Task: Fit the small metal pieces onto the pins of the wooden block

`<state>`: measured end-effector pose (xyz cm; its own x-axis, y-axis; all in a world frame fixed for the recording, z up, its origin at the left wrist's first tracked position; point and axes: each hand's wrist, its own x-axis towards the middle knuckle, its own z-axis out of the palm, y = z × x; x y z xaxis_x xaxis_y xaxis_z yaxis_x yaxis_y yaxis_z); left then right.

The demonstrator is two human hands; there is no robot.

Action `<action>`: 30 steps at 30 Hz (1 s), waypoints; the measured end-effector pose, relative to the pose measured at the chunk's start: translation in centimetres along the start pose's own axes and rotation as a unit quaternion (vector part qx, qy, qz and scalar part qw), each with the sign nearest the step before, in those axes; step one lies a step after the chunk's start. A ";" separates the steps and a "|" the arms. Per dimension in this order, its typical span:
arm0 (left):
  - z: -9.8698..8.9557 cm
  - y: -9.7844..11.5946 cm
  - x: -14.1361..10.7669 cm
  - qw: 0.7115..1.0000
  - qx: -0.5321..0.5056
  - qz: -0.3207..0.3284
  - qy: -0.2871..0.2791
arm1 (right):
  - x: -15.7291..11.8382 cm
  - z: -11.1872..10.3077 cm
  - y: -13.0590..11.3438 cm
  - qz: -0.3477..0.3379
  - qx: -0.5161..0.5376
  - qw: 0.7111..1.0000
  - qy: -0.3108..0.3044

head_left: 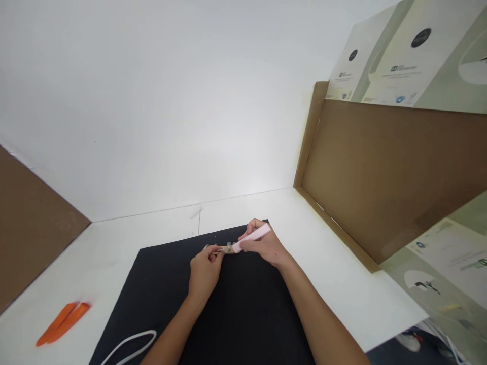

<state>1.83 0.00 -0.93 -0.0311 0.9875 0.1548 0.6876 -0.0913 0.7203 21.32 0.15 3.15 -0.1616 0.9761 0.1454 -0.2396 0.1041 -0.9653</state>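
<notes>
My left hand (205, 274) pinches one end of a small tan strip (228, 250), probably wood or card, which has small shiny metal or clear parts on it. My right hand (262, 248) grips a pale pink marker-like pen (253, 238), and its tip meets the strip near those parts. Both hands hover over a black mat (243, 314). The fingers hide part of the strip, and the pen's tip is hidden.
Two orange plastic pry tools (63, 323) lie on the white table (114, 258) at the left. A white cable loop (131, 347) rests on the mat's near edge. Cardboard panels (384, 172) stand at the right and left, with printed sheets beyond.
</notes>
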 end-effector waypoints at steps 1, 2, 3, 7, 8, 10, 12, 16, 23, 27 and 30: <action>0.0 0.0 0.1 1.000 -0.003 -0.003 0.000 | 0.0 0.0 0.0 0.001 0.003 1.000 -0.003; 0.0 0.0 0.2 1.000 -0.004 -0.004 -0.002 | 0.0 0.0 0.0 0.001 0.005 1.000 -0.006; 0.1 0.0 0.3 1.000 -0.003 -0.003 -0.004 | 0.0 0.1 0.0 0.002 0.006 1.000 -0.010; 0.1 0.1 0.5 1.000 0.001 0.006 -0.006 | -0.1 0.1 -0.1 0.007 0.012 1.000 -0.020; 0.1 0.2 0.5 1.000 -0.001 0.009 -0.006 | -0.1 0.1 -0.1 0.007 0.013 1.000 -0.021; 0.1 0.3 0.5 1.000 -0.008 0.010 -0.006 | -0.1 0.1 -0.1 0.009 0.014 1.000 -0.022; 0.1 0.3 0.5 1.000 -0.010 0.007 -0.004 | -0.1 0.1 -0.1 0.010 0.016 1.000 -0.024; 0.3 0.2 0.3 1.000 -0.001 0.008 0.006 | -0.1 0.1 -0.1 0.013 0.022 0.999 -0.026; 0.6 0.1 0.1 0.999 0.022 0.018 0.025 | -0.1 0.0 -0.1 0.008 0.027 0.999 -0.028; 0.5 0.2 -0.1 0.999 0.030 0.019 0.018 | 0.0 -0.1 -0.1 0.008 0.029 0.999 -0.032; 0.4 0.3 -0.2 0.999 0.021 0.026 0.012 | 0.0 -0.1 -0.3 0.011 0.031 0.999 -0.032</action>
<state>2.30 -0.15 -1.04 -0.0122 0.9782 0.2071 0.7186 -0.1355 0.6821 21.45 0.12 3.40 -0.2283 0.9635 0.1396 -0.2941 0.0685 -0.9533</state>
